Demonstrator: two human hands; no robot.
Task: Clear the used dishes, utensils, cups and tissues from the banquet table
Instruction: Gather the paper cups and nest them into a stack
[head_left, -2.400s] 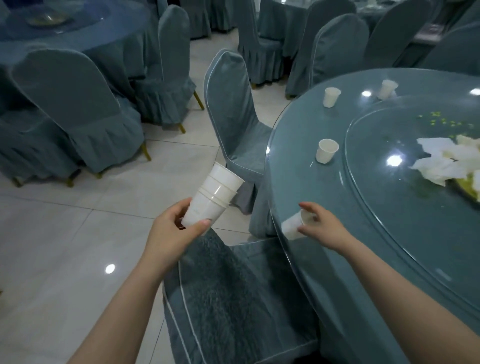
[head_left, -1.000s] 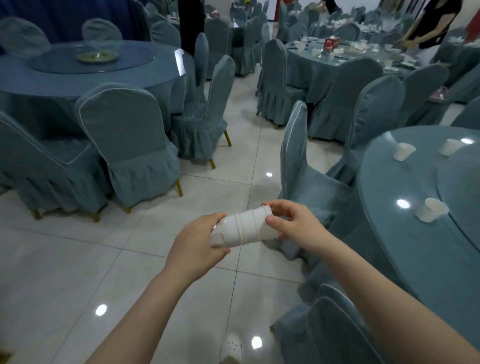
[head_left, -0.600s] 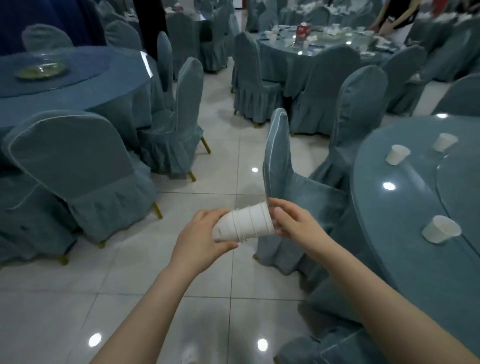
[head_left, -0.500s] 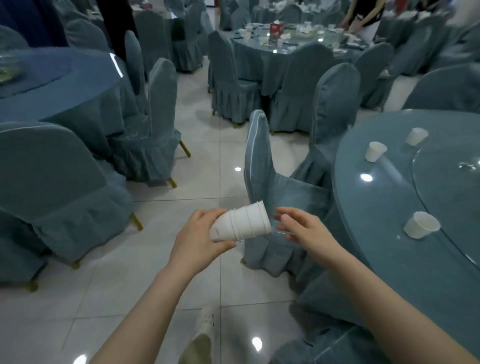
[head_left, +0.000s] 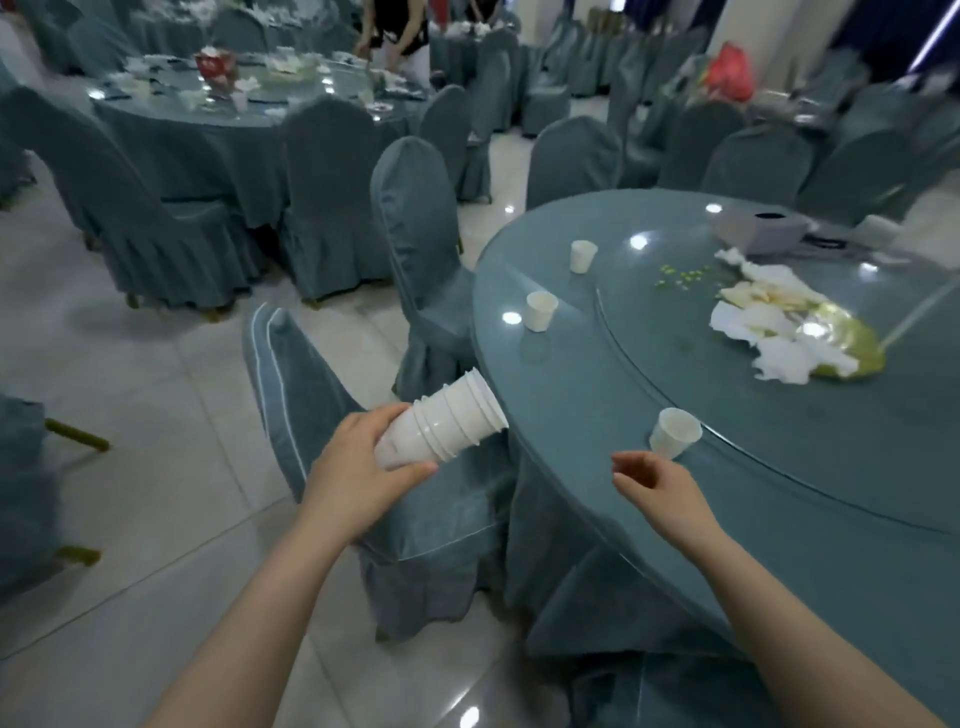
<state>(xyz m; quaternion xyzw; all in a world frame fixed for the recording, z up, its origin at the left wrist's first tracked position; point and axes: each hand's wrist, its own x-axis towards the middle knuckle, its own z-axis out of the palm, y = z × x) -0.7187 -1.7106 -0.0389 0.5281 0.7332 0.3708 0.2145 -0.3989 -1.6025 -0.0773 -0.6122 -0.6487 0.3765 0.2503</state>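
Glossy blue tabletop carries a loose cup at its near edge, so the empty, half-curled right hand should pinch it low and nest it into the stack of cups gripped by the left hand.

Left hand gripping a tilted stack of white cups, rims toward the round table. Right hand empty, fingers loosely curled, just short of a single cup standing near the table edge. Farther back: two more cups, crumpled tissues.

Cup stack left of table w/ 3 cups
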